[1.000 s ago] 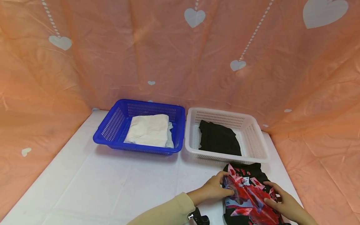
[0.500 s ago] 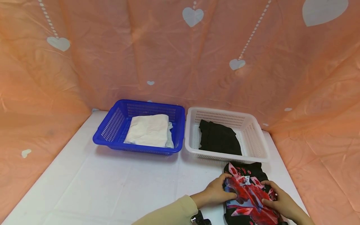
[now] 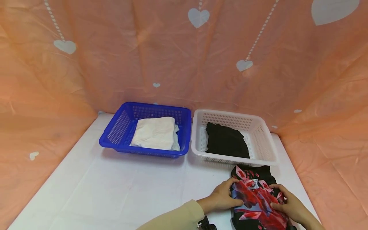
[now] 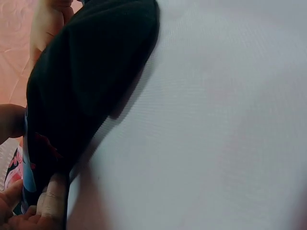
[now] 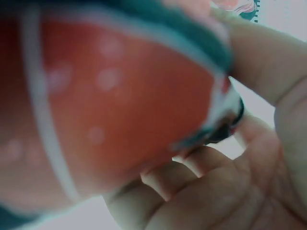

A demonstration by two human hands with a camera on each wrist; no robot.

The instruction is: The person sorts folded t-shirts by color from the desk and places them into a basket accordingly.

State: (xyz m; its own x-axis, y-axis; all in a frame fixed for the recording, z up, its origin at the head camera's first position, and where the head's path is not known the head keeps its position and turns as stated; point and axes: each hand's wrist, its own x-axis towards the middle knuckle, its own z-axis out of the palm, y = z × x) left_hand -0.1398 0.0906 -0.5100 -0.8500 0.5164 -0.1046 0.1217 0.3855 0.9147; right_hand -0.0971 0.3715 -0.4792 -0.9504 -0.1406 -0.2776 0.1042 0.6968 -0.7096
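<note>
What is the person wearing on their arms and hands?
The left arm has a pale cream long sleeve, with a small black device strapped under the wrist. Both the left hand and right hand are bare, with no gloves; no right sleeve shows.

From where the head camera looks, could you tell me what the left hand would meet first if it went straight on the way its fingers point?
The left hand points rightward, already gripping the edge of the black printed shirt. Going straight on, it would push into that folded shirt first, and likely the right hand holding its other side, though depth is unclear.

Head view high, facing down-forward; wrist views close; all share printed shirt.
</note>
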